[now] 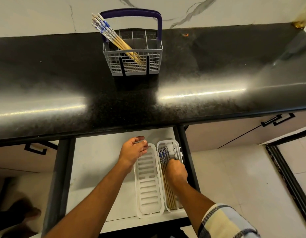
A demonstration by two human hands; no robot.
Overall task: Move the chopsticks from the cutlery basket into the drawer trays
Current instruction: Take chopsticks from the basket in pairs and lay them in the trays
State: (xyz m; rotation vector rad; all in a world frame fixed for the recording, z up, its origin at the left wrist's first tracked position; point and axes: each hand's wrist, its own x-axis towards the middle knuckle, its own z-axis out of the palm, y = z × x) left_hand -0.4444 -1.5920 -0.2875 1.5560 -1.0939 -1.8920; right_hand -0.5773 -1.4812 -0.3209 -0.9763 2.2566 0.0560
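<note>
Down in the open drawer [97, 169], nearest the camera, two white trays lie side by side: the left tray [148, 182] is slotted and bare, the right tray [172, 201] already carries a batch of chopsticks [166, 189], patterned ends pointing far. The right hand [176, 170] sits over that batch with fingers curled down onto the sticks, apparently pinching or settling them, though how firmly it holds them is hard to make out. The left hand [134, 148] rests at the far end of the left tray, fingers relaxed and loosely spread, gripping nothing, seemingly steadying the tray.

The risk here, as a judgement: if the right hand lifts away carelessly, a stick could be dragged up and ride over the low divider between the trays, or roll out onto the drawer floor. The trays are light plastic and could skid if that steadying left hand lets go too soon.

Farther off, on the dark countertop [217, 74], the cutlery basket [133, 57] has more chopsticks [112, 36] leaning out to the left past its rim. Grabbing that bundle off-centre could tip the basket or scatter sticks across the glossy stone.
</note>
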